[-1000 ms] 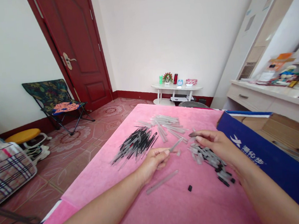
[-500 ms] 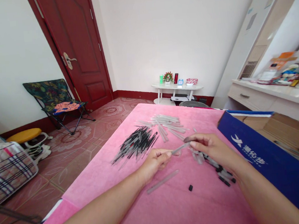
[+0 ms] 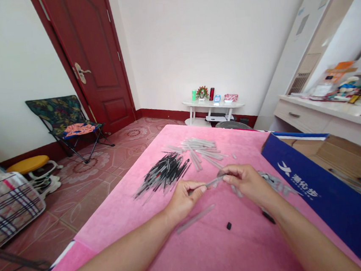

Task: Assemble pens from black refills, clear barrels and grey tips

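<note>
Black cap (image 3: 229,226), loose clear tube (image 3: 195,218) at 6 o'clock. Left hand (image 3: 181,197) and right hand (image 3: 247,180) each pinch an end of thin grey tube (image 3: 211,182) above pink cloth (image 3: 217,255). Likely light, stiff, slick; grip near ends. Black refill pile (image 3: 165,173) at 11, clear tube pile (image 3: 201,148) at 12.

We see white walls (image 3: 189,32), a red door (image 3: 97,62), patterned floor tiles (image 3: 118,154), a folding chair (image 3: 60,115) and a white side table (image 3: 212,105).

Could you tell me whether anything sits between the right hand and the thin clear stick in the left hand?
Nothing visible does: the right hand and left hand both pinch the thin clear stick, one at each end.
</note>
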Tool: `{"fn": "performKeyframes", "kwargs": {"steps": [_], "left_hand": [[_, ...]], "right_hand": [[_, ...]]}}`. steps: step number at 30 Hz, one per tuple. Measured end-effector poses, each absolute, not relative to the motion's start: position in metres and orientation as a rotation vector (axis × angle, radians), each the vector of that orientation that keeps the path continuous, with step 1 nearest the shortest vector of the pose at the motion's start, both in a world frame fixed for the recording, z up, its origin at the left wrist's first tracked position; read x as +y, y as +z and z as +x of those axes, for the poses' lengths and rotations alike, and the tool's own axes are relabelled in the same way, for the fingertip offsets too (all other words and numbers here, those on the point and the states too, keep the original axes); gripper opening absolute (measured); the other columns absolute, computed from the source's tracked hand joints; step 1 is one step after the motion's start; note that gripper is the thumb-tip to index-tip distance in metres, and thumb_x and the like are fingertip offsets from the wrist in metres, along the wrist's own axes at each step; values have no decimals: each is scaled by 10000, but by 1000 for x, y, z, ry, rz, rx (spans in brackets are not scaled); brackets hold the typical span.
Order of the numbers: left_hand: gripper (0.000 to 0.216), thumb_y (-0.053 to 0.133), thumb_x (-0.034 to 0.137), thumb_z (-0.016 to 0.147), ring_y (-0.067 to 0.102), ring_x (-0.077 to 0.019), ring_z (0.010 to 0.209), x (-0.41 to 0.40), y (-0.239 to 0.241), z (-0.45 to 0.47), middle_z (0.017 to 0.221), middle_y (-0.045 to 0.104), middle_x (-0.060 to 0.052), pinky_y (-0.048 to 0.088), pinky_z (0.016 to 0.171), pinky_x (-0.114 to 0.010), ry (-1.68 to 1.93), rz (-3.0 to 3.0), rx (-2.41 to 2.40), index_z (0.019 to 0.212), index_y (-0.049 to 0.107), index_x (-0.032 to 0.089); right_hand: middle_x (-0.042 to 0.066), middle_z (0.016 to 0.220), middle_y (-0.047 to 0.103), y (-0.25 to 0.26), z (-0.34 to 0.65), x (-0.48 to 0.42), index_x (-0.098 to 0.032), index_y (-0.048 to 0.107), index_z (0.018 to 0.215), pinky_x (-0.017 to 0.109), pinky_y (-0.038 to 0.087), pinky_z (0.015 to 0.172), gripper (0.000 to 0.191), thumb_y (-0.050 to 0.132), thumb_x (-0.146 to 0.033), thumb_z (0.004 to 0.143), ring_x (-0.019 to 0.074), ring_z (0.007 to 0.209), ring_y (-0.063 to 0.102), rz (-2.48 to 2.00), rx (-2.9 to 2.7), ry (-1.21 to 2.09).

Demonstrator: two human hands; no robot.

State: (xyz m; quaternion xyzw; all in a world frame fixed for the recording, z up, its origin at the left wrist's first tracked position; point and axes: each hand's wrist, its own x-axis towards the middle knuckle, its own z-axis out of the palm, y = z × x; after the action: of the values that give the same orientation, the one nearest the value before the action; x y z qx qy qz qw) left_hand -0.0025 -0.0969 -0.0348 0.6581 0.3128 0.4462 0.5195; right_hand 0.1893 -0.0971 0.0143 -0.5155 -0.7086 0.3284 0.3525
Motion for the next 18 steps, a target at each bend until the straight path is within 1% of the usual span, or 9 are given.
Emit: {"fn": "performKeyframes", "kwargs": {"steps": [3,6,9,13,18], "left_hand": [[286,515,335,764,560,-186,683,-97,-35,-2,778,679,-57,390,620,-259,1057,1625,764,853,701,138],[277,512,334,762,517,-161,605,-98,-34,-2,671,650,-35,361,563,-246,1043,1658,781,751,702,134],[252,544,334,734,504,-164,593,-100,-32,-1,630,634,-31,359,559,-249,1067,1629,792,696,700,140],[206,602,326,683,519,-180,613,-101,-32,0,632,641,-33,376,577,-255,1118,1564,797,721,711,155],[237,548,315,734,543,-183,650,-98,-34,2,684,653,-50,383,606,-253,1072,1671,841,767,712,147]], "right_hand": [[-5,585,577,14,189,-97,-147,618,692,213,380,503,126,517,-208,648,119,546,510,-1358,-1811,869],[-4,592,585,12,189,-96,-150,617,658,221,398,536,112,519,-195,629,124,566,521,-1342,-1821,873],[1,603,596,10,188,-95,-149,621,653,229,407,571,115,517,-184,619,129,588,528,-1325,-1835,854],[7,599,597,10,186,-95,-145,621,657,233,403,570,124,515,-199,621,134,588,527,-1347,-1823,839],[18,667,638,19,187,-101,-153,648,702,239,414,608,158,501,-170,646,144,637,556,-1379,-1867,761]]}}
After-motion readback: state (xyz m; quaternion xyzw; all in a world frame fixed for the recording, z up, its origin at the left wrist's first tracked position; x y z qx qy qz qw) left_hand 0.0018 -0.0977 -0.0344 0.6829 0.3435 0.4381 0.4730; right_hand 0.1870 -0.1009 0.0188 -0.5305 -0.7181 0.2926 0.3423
